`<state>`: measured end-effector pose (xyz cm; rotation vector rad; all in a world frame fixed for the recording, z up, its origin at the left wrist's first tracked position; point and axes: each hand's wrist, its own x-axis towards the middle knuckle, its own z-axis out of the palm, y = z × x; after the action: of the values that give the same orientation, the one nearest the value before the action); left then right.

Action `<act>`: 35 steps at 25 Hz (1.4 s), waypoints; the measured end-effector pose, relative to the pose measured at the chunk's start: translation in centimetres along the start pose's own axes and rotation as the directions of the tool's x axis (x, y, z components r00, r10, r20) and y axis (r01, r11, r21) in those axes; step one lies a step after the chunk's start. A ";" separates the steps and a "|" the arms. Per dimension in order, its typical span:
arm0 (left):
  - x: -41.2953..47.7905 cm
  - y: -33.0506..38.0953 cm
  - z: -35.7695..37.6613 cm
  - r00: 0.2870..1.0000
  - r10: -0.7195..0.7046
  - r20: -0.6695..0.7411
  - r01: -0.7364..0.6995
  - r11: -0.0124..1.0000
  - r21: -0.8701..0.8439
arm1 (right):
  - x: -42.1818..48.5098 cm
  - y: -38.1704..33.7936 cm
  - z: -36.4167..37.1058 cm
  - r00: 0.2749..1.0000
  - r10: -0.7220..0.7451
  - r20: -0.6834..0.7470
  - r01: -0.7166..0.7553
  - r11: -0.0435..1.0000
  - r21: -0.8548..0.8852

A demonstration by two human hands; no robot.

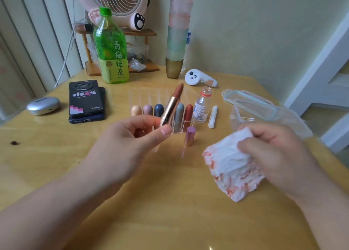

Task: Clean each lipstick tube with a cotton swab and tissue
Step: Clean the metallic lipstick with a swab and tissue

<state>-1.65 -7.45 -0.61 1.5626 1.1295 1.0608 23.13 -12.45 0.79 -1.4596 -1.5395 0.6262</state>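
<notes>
Fingers and thumb of the left hand are curled round the base of an open lipstick, pinching the rose-gold tube at its lower end. Its long axis runs from the hand up and away, leaning a little to the right, and the brownish-red bullet at the top points toward the far side of the table. It is held in the air above and in front of a clear acrylic organizer.

The right hand has its fingers bunched round a crumpled white tissue, which hangs down from the grip to the tabletop and is blotched with orange-red smears along its lower edges. The two hands are well apart.

A pink metallic cap stands upright on the table just in front of the organizer's right end. In the organizer's slots stand capped lipsticks, round ends up: peach, mauve, navy, grey and red.

To the right of the organizer are a small clear bottle without its cap and a wrapped bundle of cotton swabs. Further right lies a clear plastic box with loose swabs inside.

Toward the back stand a green tea bottle, a tall stack of cups, a pink fan and a white controller. At the left, two stacked phones lie beside a silver earbud case.
</notes>
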 end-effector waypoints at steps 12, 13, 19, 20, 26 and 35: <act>1.7 -2.3 0.8 0.999 0.005 -0.038 0.010 0.918 0.397 | 1.2 1.3 5.0 0.943 -0.246 0.223 0.324 0.829 -0.456; 1.8 -2.4 0.8 0.999 0.008 -0.036 0.007 0.912 0.410 | 1.2 1.3 5.1 0.941 -0.255 0.222 0.333 0.811 -0.480; 1.9 -2.8 0.9 0.999 0.027 -0.019 -0.017 0.915 0.403 | 1.0 0.7 5.7 0.918 -0.286 0.275 0.395 0.728 -0.560; 1.9 -2.8 0.9 0.999 0.029 -0.017 -0.019 0.915 0.404 | 1.0 0.5 5.9 0.910 -0.286 0.302 0.412 0.713 -0.568; 1.8 -2.8 1.1 0.999 0.043 -0.016 -0.033 0.912 0.409 | 0.9 1.1 6.4 0.913 -0.198 0.356 0.385 0.702 -0.599; 1.6 -2.7 1.0 0.999 0.030 -0.036 -0.012 0.912 0.411 | -1.3 -2.1 6.6 0.875 -0.322 0.361 0.482 0.650 -0.588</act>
<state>-0.87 -5.66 -3.25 1.8879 1.4365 0.9090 16.30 -12.61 -0.86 -1.4766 -2.3499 -0.0726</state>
